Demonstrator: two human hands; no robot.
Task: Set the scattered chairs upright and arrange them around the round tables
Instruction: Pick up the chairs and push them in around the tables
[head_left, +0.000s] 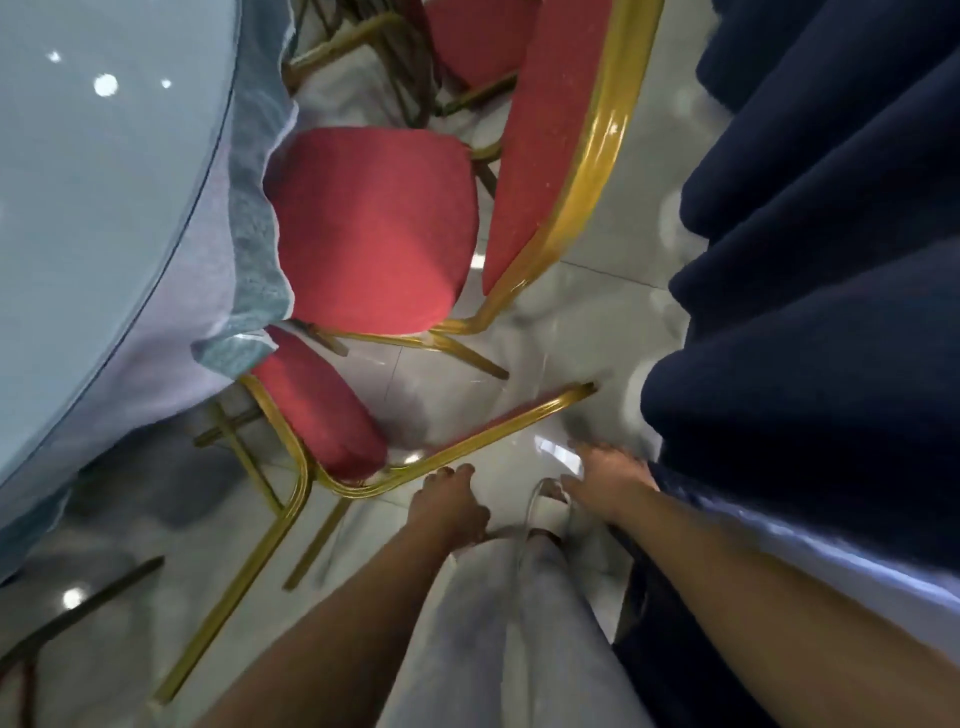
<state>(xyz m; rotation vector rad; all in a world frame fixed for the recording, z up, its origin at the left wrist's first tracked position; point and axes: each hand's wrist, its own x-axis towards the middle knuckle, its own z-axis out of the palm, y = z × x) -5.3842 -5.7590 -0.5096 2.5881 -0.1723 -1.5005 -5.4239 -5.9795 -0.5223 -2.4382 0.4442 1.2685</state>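
Round table (93, 182): stood at the left of the view, with a glossy top and a pale blue tablecloth (249, 197) hanging over its rim.
Near chair (317, 415): stood upright on its gold legs, red seat toward the table and partly under the cloth hem. Its back was seen edge-on as a gold rail (467, 447) running toward the person.
Far chair (374, 228): stood upright just beyond the near chair, red seat at the table edge, gold-framed back on the side away from the table.
Third chair (478, 36): red and gold, at the top edge, only partly in view.
Left hand (452, 506): lay just beside the near chair's gold rail, fingers curled downward and close together. Contact with the rail could not be confirmed.
Right hand (608, 478): was well blurred, fingers reaching forward and slightly spread over the floor (597, 312), holding nothing.
Dark blue cloth (805, 260): hung in folds along the right side, close to the right forearm.
Legs (493, 623): in pale trousers, between the two arms.
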